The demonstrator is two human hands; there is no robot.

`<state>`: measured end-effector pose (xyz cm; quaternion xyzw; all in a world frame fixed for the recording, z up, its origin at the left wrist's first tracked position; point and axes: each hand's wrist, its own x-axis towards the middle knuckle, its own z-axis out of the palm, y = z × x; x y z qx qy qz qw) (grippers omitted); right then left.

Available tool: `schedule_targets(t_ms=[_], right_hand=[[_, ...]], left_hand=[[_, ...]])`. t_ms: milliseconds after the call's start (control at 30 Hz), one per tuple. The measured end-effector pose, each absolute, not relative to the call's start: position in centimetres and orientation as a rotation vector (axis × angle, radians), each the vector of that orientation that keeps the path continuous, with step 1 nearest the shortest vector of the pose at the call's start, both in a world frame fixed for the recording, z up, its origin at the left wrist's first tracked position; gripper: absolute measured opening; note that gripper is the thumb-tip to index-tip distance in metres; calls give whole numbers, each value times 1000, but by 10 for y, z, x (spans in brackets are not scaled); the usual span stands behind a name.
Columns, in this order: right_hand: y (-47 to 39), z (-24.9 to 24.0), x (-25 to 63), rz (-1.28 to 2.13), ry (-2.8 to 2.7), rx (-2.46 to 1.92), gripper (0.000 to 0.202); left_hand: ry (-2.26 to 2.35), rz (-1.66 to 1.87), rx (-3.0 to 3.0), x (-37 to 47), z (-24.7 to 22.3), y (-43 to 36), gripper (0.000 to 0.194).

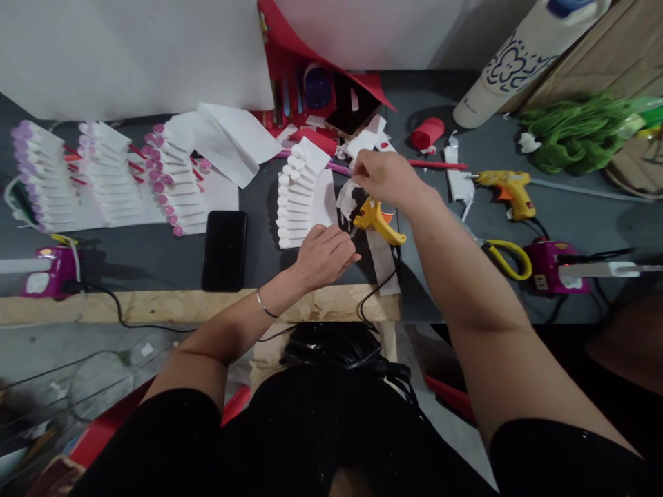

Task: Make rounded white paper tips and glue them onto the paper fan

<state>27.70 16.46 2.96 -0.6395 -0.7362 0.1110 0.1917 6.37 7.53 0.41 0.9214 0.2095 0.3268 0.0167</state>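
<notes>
Two bare hands work apart over a dark tabletop. The left hand (pixel 325 257) is palm down with its fingers curled, its forearm rising from 7 o'clock past a thin bracelet (pixel 265 304); the right hand (pixel 386 176), at 1 o'clock from it, bends at the wrist, fingertips drawn together and pointing down to the left. Whether either grips anything cannot be told.

The near glue gun (pixel 378 221) lies at 6 o'clock from the right hand — nozzle toward the left hand, cord (pixel 370 297) trailing off the table edge. White scraps (pixel 347 200) crowd the space between the gun and the white rolls (pixel 295 200), which fan out at 11 o'clock from the left hand.

The right forearm (pixel 445 241) cuts across the table, between the near gun and the far glue gun (pixel 505 192), at 3 o'clock from the right hand; yellow-handled scissors (pixel 507 259) sit at 4, a bottle (pixel 518 69) at 2, green yarn (pixel 580 131) just past it. A phone (pixel 225 250) rests at 9 o'clock from the left hand, with pink and purple rolls (pixel 160 179) at 10.
</notes>
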Motion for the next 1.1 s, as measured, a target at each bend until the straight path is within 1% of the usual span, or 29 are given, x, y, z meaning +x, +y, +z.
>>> schedule_targets(t_ms=[67,167,367,467,600,667,733,767,867,933,1000,1100], right_hand=[[156,41,280,421,-1957,-1643,10],[138,62,281,589,-1789,-1524,6],[91,94,277,798,-1593,-1433,11],[72,92,275,961,-1512,-1351,14],[56,76,275,1267,-1310,-1248,34],[52,67,274,1374,-1204,-1209,40],[48,61,272,1440,-1144,-1174,41],[47,59,271,1463,-1130,-1161,40],[43,55,267,1501,-1112,-1159,38],[41,53,266,1486,-1107,-1179,39],[39,51,267,1430,-1110,-1209,41],[35,44,274,1246,-1110,-1278,41]], left_hand=[[627,958,2798,62,2,76,56],[579,927,2732,60,1,76,61],[602,1201,2559,59,-1,72,56],[619,1246,2506,58,2,71,54],[740,1174,2298,55,10,73,63],[849,1217,2075,55,13,76,61],[875,1221,1854,58,14,80,56],[845,1169,1773,60,14,81,55],[662,899,1604,66,12,84,71],[624,749,1505,68,12,85,75],[660,647,1429,68,15,84,67],[715,562,1331,65,20,85,52]])
